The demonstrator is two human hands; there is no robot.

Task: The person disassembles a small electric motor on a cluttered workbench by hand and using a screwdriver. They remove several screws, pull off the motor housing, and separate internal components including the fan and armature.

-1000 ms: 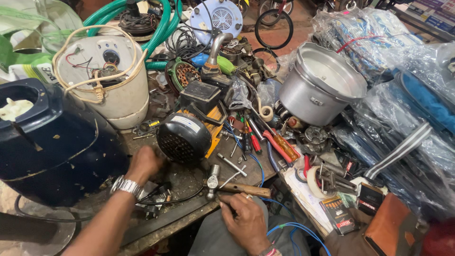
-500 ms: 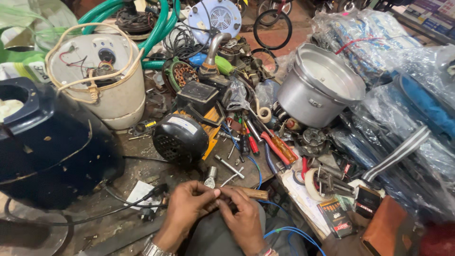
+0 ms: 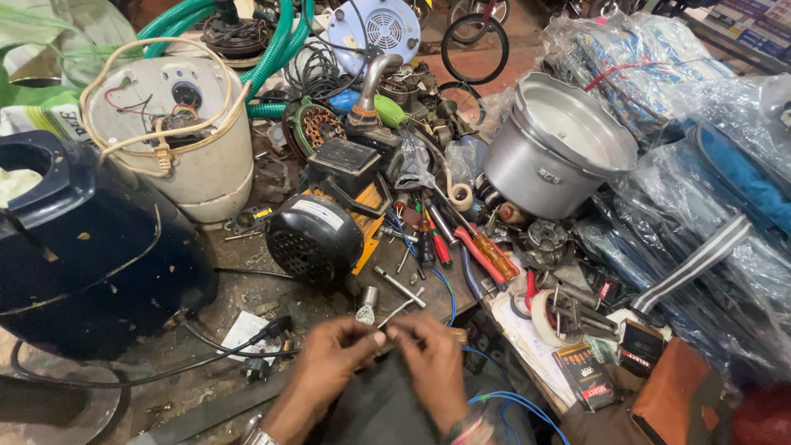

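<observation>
Big dark blue housing point(image 3: 82, 247) sits far left, one white drum point(image 3: 177, 140) behind it with a loose cord looped on top, one steel pot point(image 3: 560, 148) tipped on its side to the right. Centre bench: one black motor point(image 3: 313, 239), grille facing us. Just in front of it lie two socket wrenches point(image 3: 400, 287), crossing, long axes running diagonally away from the hands. Both hands meet at the near edge, fingertips almost touching: left hand point(image 3: 329, 367) and right hand point(image 3: 432, 363) pinch something small between them, too hidden to name. Fingers narrow, curled in. Two screwdrivers point(image 3: 482, 247) with red-orange handles lie well right, nearer the right hand.
</observation>
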